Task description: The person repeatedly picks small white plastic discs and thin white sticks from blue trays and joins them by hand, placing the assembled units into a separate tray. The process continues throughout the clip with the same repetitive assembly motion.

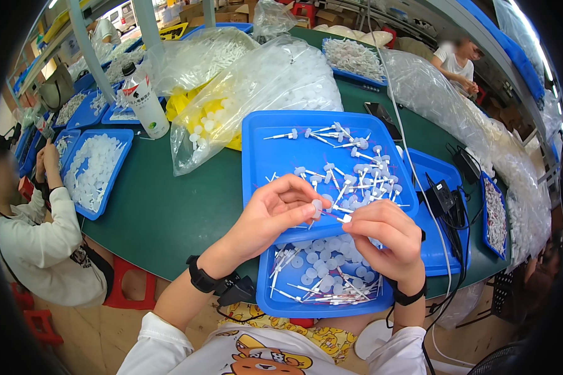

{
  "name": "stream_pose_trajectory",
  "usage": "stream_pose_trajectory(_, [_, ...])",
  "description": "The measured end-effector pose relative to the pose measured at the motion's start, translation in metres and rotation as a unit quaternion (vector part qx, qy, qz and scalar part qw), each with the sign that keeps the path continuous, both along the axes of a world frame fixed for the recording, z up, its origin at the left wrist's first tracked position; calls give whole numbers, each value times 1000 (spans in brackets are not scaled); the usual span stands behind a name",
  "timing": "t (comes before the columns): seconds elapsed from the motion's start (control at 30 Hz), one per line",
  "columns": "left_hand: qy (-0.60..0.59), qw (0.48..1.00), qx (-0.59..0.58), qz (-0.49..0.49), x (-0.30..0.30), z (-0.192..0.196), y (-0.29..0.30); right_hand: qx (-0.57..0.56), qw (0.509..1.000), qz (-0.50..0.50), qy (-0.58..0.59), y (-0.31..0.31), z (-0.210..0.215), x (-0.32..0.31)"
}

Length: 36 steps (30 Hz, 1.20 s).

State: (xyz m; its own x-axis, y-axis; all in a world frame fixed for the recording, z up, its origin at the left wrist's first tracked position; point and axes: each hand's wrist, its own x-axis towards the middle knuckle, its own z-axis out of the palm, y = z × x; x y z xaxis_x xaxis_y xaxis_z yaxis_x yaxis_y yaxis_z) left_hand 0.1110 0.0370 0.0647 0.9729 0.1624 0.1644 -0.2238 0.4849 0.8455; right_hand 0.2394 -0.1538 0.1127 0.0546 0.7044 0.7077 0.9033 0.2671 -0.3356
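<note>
The right hand (389, 236) pinches a white piece (346, 219), its shape mostly hidden. The left hand (275, 209) pinches a round, frosted disc (317, 209).

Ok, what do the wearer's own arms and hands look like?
The ungloved left hand has a black strap at its wrist, with a boxy black unit and a thin black cable near it. The right hand, also bare, has a black wristband. Loose white fabric sleeves end short of both wrists.
</note>
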Motion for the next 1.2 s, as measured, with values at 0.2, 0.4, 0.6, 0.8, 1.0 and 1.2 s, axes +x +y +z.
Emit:
stream_pose_trajectory(0.2, [-26,998,40,-42,1,-2,-5,-8,1000,-2,21,2,-2,-2])
stream_pose_trajectory(0.4, [-64,996,61,-8,0,-4,-7,-34,998,-34,38,2,-3,-3])
stream_pose_trajectory(0.6, [-113,974,174,91,-3,-7,-17,-86,995,-49,29,-5,-2,-4])
stream_pose_trajectory(0.8, [-142,949,251,126,-3,-8,-19,-149,976,-13,157,-6,0,-9])
stream_pose_trajectory(1.0, [-93,918,347,169,0,-8,-24,-188,961,-50,197,-5,-3,-7])
stream_pose_trajectory(1.2, [4,856,440,272,-6,12,-23,-151,954,-152,211,-22,14,12])
